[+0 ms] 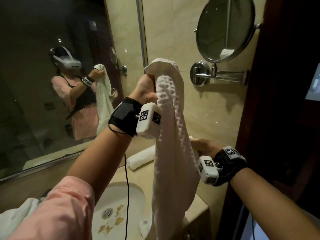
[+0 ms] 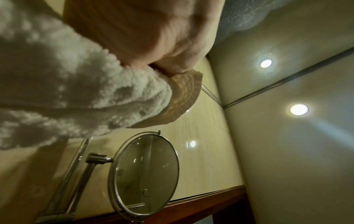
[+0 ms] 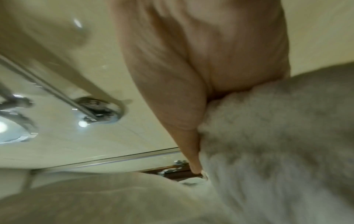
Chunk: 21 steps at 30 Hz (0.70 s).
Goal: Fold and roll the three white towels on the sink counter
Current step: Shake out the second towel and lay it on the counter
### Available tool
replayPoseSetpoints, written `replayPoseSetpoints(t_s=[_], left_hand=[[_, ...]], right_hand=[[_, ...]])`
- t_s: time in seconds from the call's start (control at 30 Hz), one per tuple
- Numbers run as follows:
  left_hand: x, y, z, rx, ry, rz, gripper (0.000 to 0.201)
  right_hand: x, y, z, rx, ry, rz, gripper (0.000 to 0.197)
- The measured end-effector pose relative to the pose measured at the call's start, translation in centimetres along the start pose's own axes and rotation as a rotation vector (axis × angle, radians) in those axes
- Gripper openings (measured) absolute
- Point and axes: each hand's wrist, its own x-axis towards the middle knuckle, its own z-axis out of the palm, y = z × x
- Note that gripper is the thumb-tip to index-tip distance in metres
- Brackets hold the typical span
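Note:
A white waffle-textured towel (image 1: 173, 135) hangs lengthwise in the air above the sink counter (image 1: 199, 201). My left hand (image 1: 147, 87) is raised and grips its top corner; the left wrist view shows the towel (image 2: 95, 84) bunched under my curled fingers (image 2: 172, 60). Lower and to the right, my right hand (image 1: 202, 146) pinches the towel's side edge; in the blurred right wrist view the thumb presses into the towel (image 3: 268, 136). A rolled white towel (image 1: 140, 158) lies on the counter behind the sink. Another loose white towel (image 1: 19, 217) lies crumpled at the lower left.
The white sink basin (image 1: 117, 210) with brown stains sits below the hanging towel. A round extendable shaving mirror (image 1: 225, 28) juts from the tiled wall at the right. A large wall mirror (image 1: 52, 75) fills the left. A dark wooden frame (image 1: 277, 101) borders the right.

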Motion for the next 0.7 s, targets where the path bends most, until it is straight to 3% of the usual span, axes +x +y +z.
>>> replayPoseSetpoints(t_s=[0.07, 0.17, 0.27, 0.33, 0.4, 0.5, 0.57, 0.63, 0.7], left_hand=[[-0.4, 1.1, -0.4, -0.058, -0.003, 0.044, 0.059], [-2.0, 2.3, -0.6, -0.024, 0.074, 0.1, 0.061], [-3.3, 3.2, -1.3, -0.013, 0.148, 0.159, 0.05], [-4.5, 3.8, -0.8, -0.027, 0.09, 0.139, 0.043], [-6.0, 4.5, -0.3, 0.016, 0.054, 0.152, 0.017], [-7.4, 5.0, -1.0, 0.038, -0.177, 0.045, 0.032], [-7.7, 5.5, -1.3, 0.118, -0.15, 0.101, 0.03], [-7.9, 5.8, -0.9, 0.087, -0.011, 0.106, 0.024], [-8.1, 5.7, -1.0, 0.008, -0.05, 0.142, 0.017]], right_hand=[[0.3, -2.3, 0.3, 0.051, 0.034, -0.122, 0.022], [-0.5, -6.1, 1.6, 0.139, 0.013, -0.194, 0.031], [-2.3, -9.9, 1.9, 0.176, 0.09, -0.321, 0.032], [-3.4, -11.7, 1.5, 0.181, 0.062, -0.369, 0.042], [-4.6, -13.1, 1.8, 0.251, 0.0, -0.413, 0.044], [-7.0, -14.4, 2.6, 0.408, -0.066, -0.555, 0.037], [-8.2, -14.9, 2.9, 0.398, -0.116, -0.637, 0.039], [-8.9, -15.3, 3.3, 0.352, -0.11, -0.677, 0.043], [-9.2, -15.5, 3.3, 0.348, -0.103, -0.72, 0.048]])
